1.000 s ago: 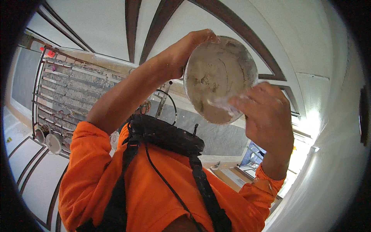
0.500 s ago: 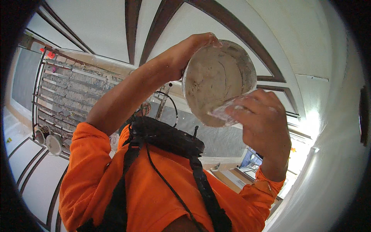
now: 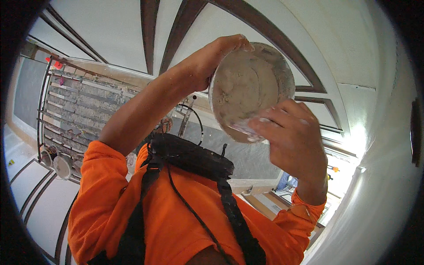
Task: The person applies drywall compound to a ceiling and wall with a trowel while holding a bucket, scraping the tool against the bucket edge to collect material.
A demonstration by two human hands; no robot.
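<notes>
Beige paste (image 3: 243, 90) in bowl (image 3: 287, 79) | left hand (image 3: 225, 54) grasping bowl, ten o'clock | right hand (image 3: 293, 132) pinching blurred whitish piece (image 3: 241, 127), four o'clock

The left forearm (image 3: 152, 106) slants up to the curled left hand (image 3: 218, 55); the right hand (image 3: 293, 130), above its raised wrist (image 3: 311, 176), has white-smeared fingers (image 3: 269, 126) bent inward.

Counted in view are one person with two bare hands, a left hand (image 3: 227, 46) and a right hand (image 3: 289, 128), and one round tub (image 3: 285, 73) bearing one mass of beige paste (image 3: 245, 88). The person wears one orange shirt (image 3: 176, 221), two black straps (image 3: 237, 216) and one black pouch (image 3: 190, 154). There is one slatted platform (image 3: 88, 101), with two buckets (image 3: 62, 168) by its lower left corner and one red object (image 3: 56, 63) at its upper left corner.
</notes>
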